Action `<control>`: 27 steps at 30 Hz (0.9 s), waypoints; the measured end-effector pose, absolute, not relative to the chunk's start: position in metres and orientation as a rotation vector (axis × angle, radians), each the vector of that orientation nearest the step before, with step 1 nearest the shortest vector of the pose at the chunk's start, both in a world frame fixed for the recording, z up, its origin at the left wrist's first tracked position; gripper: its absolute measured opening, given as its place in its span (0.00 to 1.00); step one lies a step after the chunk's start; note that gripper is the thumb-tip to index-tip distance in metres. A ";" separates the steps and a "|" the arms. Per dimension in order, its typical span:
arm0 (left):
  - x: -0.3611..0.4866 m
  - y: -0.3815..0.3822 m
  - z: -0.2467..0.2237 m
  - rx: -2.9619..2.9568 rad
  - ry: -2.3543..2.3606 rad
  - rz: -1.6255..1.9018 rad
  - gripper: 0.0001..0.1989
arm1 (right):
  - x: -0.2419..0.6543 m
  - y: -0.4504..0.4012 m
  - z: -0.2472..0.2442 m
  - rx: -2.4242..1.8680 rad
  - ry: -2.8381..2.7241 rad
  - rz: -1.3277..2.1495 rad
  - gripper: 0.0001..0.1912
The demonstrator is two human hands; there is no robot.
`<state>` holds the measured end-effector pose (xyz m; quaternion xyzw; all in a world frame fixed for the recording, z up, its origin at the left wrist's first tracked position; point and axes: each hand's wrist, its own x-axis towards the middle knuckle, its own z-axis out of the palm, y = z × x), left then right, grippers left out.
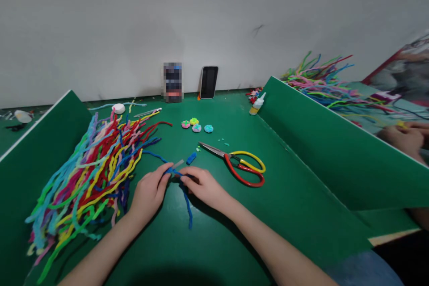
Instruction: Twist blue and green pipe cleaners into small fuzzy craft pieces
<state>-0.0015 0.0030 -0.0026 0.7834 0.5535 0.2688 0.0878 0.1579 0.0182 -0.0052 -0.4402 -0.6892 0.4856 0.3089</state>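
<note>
A blue pipe cleaner (pixel 188 212) stretches between my two hands over the green table, one end trailing toward me. My left hand (pixel 150 190) pinches it, along with a pale, see-through flat strip (pixel 178 164) that pokes out past the fingertips. Close by on the right, my right hand (pixel 205 186) grips the same pipe cleaner between thumb and fingers. Just beyond my hands lies a short, folded blue fuzzy piece (pixel 191 158). Scissors (pixel 225 154) with one red and one yellow handle rest to the right, blades pointing away to the left.
Many-coloured pipe cleaners (pixel 97 170) are heaped at left. Several small round fuzzy pieces (pixel 196 128), tweezers (pixel 147 112), a white round object (pixel 118 108) and a glue bottle (pixel 256 105) lie farther back. A phone (pixel 209 82) leans on the wall. Green partitions (pixel 321 143) flank me; another person's hands (pixel 404 136) are beyond.
</note>
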 end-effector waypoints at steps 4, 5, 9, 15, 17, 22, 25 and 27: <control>-0.001 0.003 -0.003 2.305 1.673 0.784 0.13 | 0.158 0.018 -0.003 -1.159 -1.860 1.250 0.10; -0.001 0.004 -0.004 2.304 1.673 0.785 0.13 | 0.158 0.018 -0.003 -1.160 -1.865 1.246 0.10; -0.001 0.004 -0.004 2.300 1.680 0.781 0.13 | 0.158 0.018 -0.003 -1.148 -1.865 1.246 0.10; -0.001 0.004 -0.005 2.297 1.703 0.739 0.13 | 0.158 0.018 -0.004 -1.161 -1.867 1.244 0.10; -0.001 0.005 -0.005 2.309 1.714 0.731 0.13 | 0.158 0.018 -0.004 -1.165 -1.867 1.246 0.10; -0.001 0.005 -0.005 2.353 1.746 0.692 0.12 | 0.158 0.018 -0.005 -1.169 -1.860 1.256 0.10; -0.002 0.006 -0.005 2.368 1.750 0.655 0.12 | 0.158 0.018 -0.006 -1.170 -1.854 1.257 0.10; -0.002 0.006 -0.005 2.375 1.746 0.627 0.12 | 0.158 0.018 -0.007 -1.167 -1.852 1.260 0.09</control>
